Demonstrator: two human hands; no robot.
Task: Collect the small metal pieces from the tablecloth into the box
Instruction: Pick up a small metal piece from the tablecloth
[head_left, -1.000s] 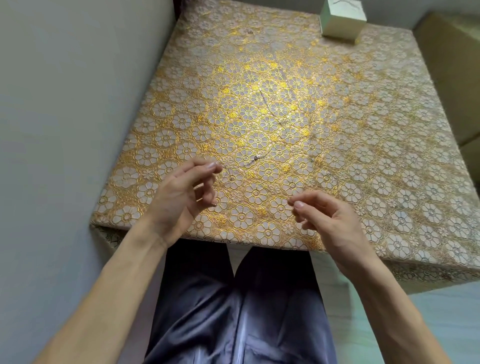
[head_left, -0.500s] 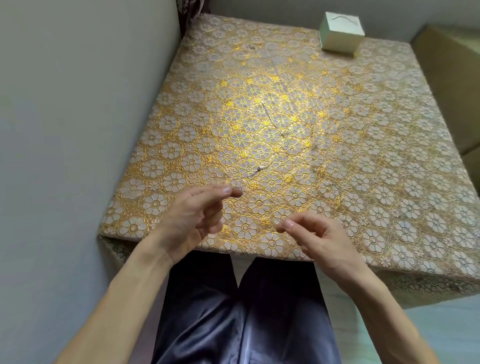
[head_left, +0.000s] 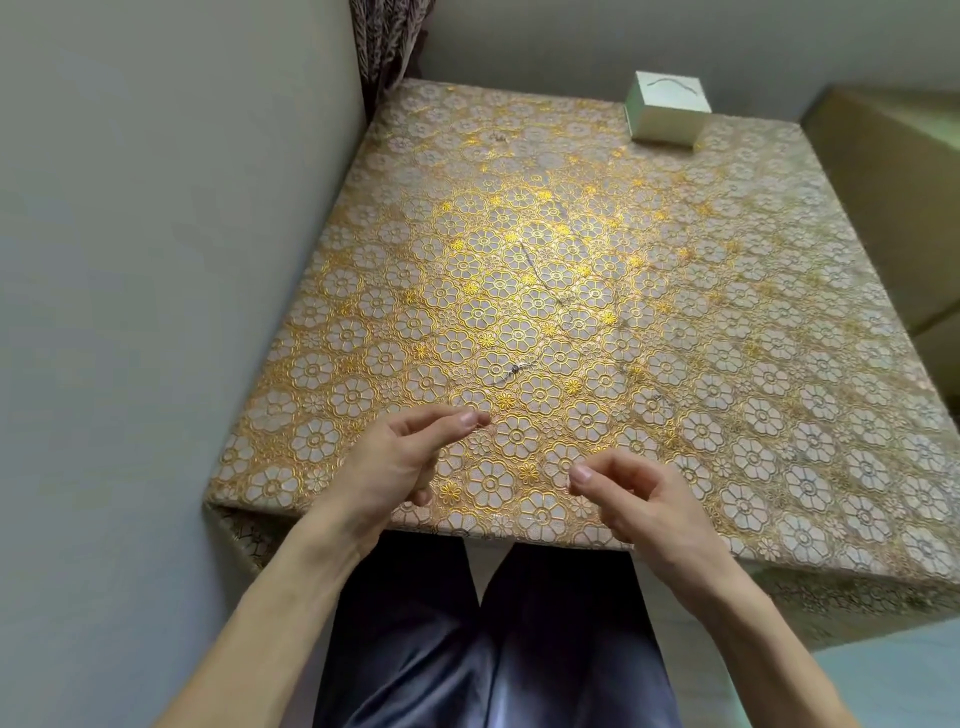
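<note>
A thin metal chain (head_left: 540, 280) lies across the middle of the gold flowered tablecloth (head_left: 753, 291), and its small dark clasp end (head_left: 512, 370) is nearest to me. A tiny metal piece (head_left: 498, 137) sits near the far edge, and another small one (head_left: 657, 398) is right of centre. The pale box (head_left: 666, 113) stands shut at the far right corner. My left hand (head_left: 395, 467) and my right hand (head_left: 639, 499) hover over the near edge. Their fingers are loosely curled and I see nothing in them.
A grey wall (head_left: 156, 260) runs close along the table's left side. A dark curtain (head_left: 389, 36) hangs in the far left corner. A cardboard box (head_left: 893, 197) stands to the right of the table. My dark trousers (head_left: 483, 649) are below the near edge.
Both hands have drawn back towards the table's near edge and stayed empty. The view has lifted, so the whole box and the far corner now show.
</note>
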